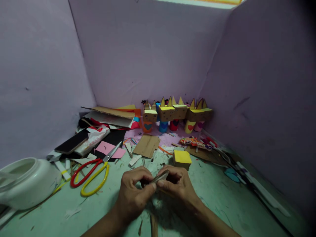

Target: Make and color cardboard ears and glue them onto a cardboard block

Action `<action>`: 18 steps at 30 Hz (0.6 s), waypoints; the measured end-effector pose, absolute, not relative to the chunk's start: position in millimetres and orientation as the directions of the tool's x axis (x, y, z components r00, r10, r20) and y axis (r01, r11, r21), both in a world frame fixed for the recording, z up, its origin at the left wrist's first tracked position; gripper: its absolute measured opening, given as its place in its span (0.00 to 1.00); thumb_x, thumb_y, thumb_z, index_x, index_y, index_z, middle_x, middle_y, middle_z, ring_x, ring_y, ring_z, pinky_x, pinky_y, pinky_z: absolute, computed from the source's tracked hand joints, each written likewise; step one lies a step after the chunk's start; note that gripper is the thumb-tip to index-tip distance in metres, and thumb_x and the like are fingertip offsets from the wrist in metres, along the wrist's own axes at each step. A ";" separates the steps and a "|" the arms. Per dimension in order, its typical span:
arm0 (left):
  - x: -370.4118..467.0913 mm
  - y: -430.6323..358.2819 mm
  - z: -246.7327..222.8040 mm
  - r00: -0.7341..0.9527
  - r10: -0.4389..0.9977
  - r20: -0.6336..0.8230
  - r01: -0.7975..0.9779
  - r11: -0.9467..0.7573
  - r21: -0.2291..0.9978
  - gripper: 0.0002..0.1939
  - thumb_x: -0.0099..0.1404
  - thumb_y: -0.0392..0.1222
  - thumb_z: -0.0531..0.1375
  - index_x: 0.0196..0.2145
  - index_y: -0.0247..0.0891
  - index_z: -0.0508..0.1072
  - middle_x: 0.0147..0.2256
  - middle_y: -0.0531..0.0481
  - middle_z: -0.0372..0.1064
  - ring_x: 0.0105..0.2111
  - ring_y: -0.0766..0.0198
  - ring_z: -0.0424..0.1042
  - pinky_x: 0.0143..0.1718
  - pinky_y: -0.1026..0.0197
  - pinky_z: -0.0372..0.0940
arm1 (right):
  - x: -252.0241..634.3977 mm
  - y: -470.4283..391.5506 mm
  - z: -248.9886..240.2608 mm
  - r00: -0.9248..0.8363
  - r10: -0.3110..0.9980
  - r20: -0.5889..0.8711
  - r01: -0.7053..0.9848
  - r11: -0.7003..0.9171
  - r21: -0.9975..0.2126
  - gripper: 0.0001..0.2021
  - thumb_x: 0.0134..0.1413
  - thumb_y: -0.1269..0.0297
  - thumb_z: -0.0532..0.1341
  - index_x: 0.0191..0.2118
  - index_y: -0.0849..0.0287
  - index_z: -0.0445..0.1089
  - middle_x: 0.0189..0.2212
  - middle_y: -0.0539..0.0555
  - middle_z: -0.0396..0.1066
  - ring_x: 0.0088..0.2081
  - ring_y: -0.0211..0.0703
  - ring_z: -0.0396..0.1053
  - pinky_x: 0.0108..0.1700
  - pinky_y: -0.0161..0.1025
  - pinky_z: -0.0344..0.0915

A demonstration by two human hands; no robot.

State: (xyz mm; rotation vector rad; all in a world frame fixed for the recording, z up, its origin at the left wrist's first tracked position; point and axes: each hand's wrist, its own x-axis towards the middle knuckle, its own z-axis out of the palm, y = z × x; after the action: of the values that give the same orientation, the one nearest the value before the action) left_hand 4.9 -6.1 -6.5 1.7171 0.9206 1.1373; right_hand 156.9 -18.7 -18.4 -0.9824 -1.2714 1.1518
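The left hand and the right hand are pinching one small card piece, each with thumb and fingers closed on it, and are holding it just on the near side of one box. One pair of scissors is lying left of the box, with one pot standing farther left. Five heart-marked figures are standing beyond the box, and one cardboard sheet is lying to the box's left.

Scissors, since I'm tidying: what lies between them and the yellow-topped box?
In the head view, a flat brown cardboard piece and pale scraps lie between the scissors and box.
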 end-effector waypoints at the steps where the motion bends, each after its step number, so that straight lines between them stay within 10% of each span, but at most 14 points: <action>1: 4.7 -6.4 -5.8 0.306 0.894 0.327 0.107 -0.373 0.922 0.06 0.48 0.37 0.59 0.16 0.34 0.69 0.19 0.51 0.63 0.22 0.65 0.62 0.25 0.62 0.56 | 157.0 -18.7 -18.7 -0.052 0.978 0.204 -0.086 0.199 -0.976 0.07 0.35 0.63 0.66 0.22 0.63 0.73 0.19 0.50 0.66 0.22 0.36 0.60 0.24 0.33 0.55; 6: 3.5 2.2 -5.9 0.337 0.940 -0.053 -0.181 0.120 0.976 0.03 0.40 0.36 0.62 0.16 0.33 0.71 0.17 0.52 0.63 0.19 0.68 0.61 0.22 0.65 0.53 | 160.5 -15.3 -23.7 -0.144 0.970 0.195 -0.138 0.175 -0.975 0.15 0.38 0.54 0.67 0.27 0.63 0.75 0.20 0.50 0.66 0.23 0.37 0.61 0.26 0.33 0.57; 9: 3.9 6.4 -7.6 0.470 0.827 -0.307 -0.404 0.511 0.759 0.04 0.35 0.33 0.61 0.16 0.32 0.71 0.14 0.52 0.64 0.16 0.71 0.59 0.20 0.67 0.52 | 162.8 -13.1 -26.4 -0.197 0.954 0.226 -0.313 0.157 -0.937 0.22 0.41 0.49 0.65 0.40 0.60 0.74 0.30 0.54 0.70 0.33 0.44 0.67 0.36 0.39 0.63; 18: 12.4 -12.0 -23.5 0.829 0.546 -0.121 -0.470 0.798 0.378 0.07 0.37 0.29 0.59 0.21 0.28 0.72 0.13 0.54 0.60 0.13 0.74 0.57 0.15 0.70 0.50 | 156.9 -22.3 -12.3 -0.371 0.883 0.288 -0.331 0.164 -0.929 0.11 0.44 0.56 0.66 0.37 0.49 0.76 0.44 0.54 0.65 0.47 0.47 0.63 0.49 0.45 0.59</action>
State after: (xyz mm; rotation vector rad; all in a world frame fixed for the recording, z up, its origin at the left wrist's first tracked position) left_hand 12.4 -12.0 -23.5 0.3439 0.2291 0.5503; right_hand 156.9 -22.3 -12.3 -0.5832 -1.3771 1.4458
